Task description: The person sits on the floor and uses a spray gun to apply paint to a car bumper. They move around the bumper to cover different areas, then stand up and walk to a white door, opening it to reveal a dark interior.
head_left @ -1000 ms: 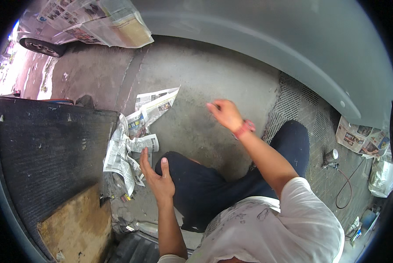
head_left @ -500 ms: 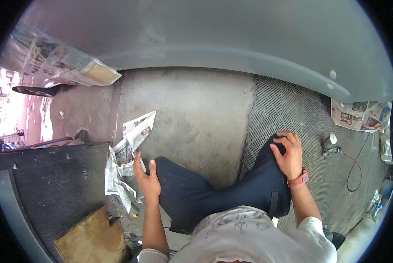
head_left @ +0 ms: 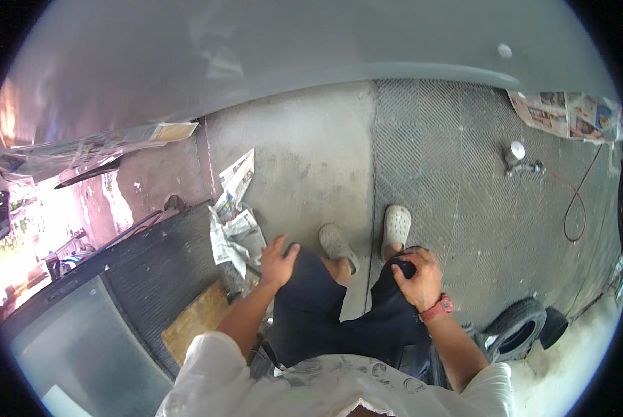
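Observation:
My left hand point(head_left: 278, 265) rests at the outer side of my left knee, fingers stretched and thumb apart, holding nothing. On top of my right knee lies my right hand point(head_left: 421, 279), its fingers spread and slightly bent over the dark trousers point(head_left: 308, 295). A red watch point(head_left: 437, 308) is on the right wrist. Pale clogs point(head_left: 397, 226) are on my feet below the knees. Crumpled newspaper point(head_left: 236, 233) lies on the floor just beyond my left hand. A large smooth grey panel point(head_left: 290, 42) spans the far side, out of reach of both hands.
A spray gun point(head_left: 523, 165) with a thin red hose point(head_left: 581, 215) stands on the patterned floor at right. Newspaper sheets point(head_left: 555, 115) hang below the panel. Tyres point(head_left: 516, 326) lie at the lower right. At left are a dark ribbed board point(head_left: 158, 257) and stained plywood point(head_left: 197, 316).
The view has swung, bringing my clogs and the tyres into sight. My knees are closer together. My right hand has settled onto the knee; my left stays beside the other one.

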